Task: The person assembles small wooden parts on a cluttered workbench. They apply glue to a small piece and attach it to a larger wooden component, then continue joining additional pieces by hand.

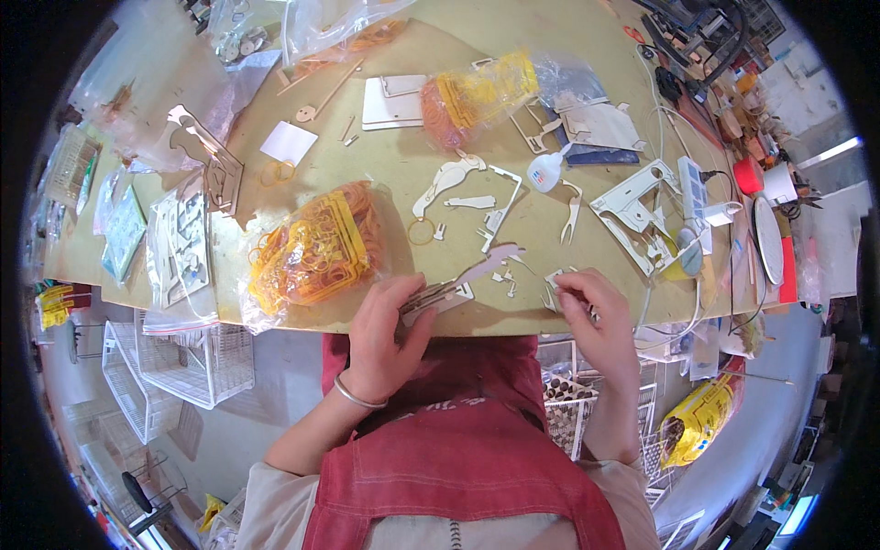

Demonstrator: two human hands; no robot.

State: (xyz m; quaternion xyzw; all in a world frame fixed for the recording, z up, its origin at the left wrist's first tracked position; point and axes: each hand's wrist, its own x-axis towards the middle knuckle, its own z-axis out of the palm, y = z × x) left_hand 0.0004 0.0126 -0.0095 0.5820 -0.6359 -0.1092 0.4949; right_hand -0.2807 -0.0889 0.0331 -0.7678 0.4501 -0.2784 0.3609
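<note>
Near the table's front edge, my left hand [388, 330] is closed around a stack of thin flat cut pieces [440, 285], which tilts up to the right. My right hand [595, 309] is at the front edge farther right, fingers bent, over small white cut pieces [550, 292]; whether it grips one is hidden. Tiny white parts [507, 278] lie between the hands. Beyond them are a curved white cut-out [450, 179], an L-shaped frame piece [505, 206] and a forked piece [570, 213]. A bag of rubber bands [323, 244] lies left of my left hand.
A white glue bottle [546, 170] lies farther back, near a second bag of rubber bands [450, 103]. At right are a cut-out sheet frame [639, 213] and a power strip [692, 189] with cables. An assembled flat-piece structure [220, 172] stands at left. White wire baskets [199, 364] are below the table.
</note>
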